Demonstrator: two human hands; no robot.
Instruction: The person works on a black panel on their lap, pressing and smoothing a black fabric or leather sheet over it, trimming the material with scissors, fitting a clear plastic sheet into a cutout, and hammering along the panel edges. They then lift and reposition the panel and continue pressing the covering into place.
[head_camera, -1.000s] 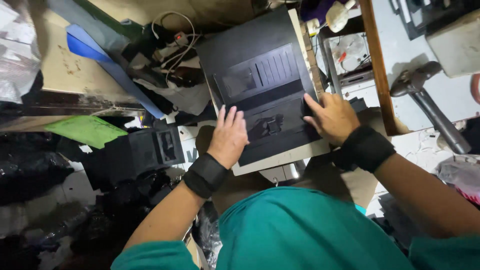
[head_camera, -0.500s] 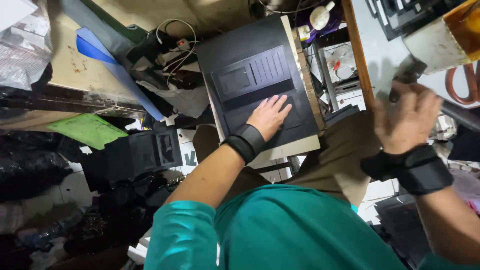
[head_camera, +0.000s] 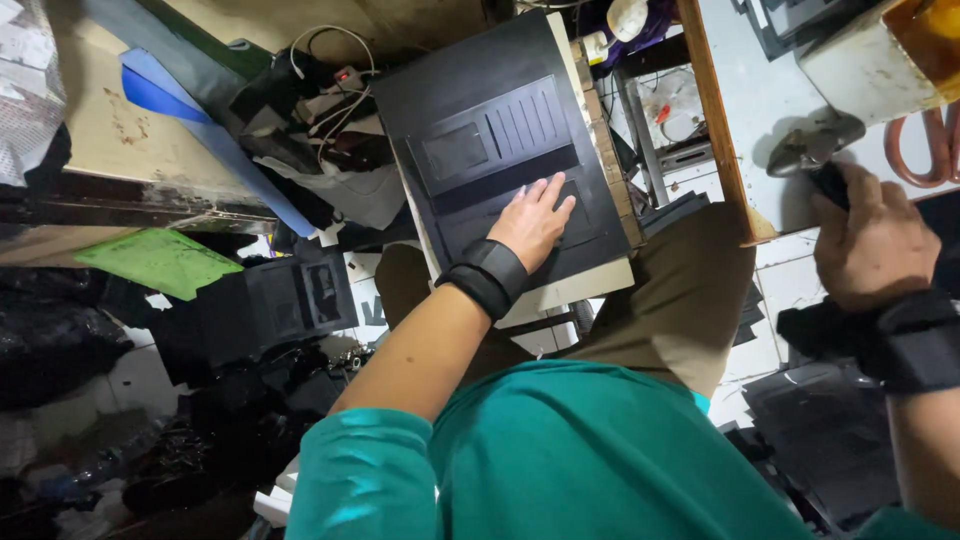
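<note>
Black leather sheet (head_camera: 500, 160), stitched with card slots, lies on a pale board (head_camera: 590, 285) at centre frame, the board resting across the person's lap. Left hand (head_camera: 533, 222) lies flat on the sheet's lower part, fingers spread and open, gripping nothing; it looks set there to press the sheet down so it does not slide. A black wrist strap (head_camera: 487, 277) sits just behind that hand.

Right hand (head_camera: 870, 245), at the right edge, is closed around the dark handle of a metal tool (head_camera: 812, 150) whose grey head rests on the white worktop (head_camera: 740, 120). It seems a hammer, though the head is partly hidden, so I cannot tell for sure. The grip sits close to the head, which would give control rather than force.

Orange-handled scissors (head_camera: 925, 150) lie just beside the tool at upper right. White cables (head_camera: 320, 70) tangle at upper left, and a green sheet (head_camera: 160, 262) lies at far left
</note>
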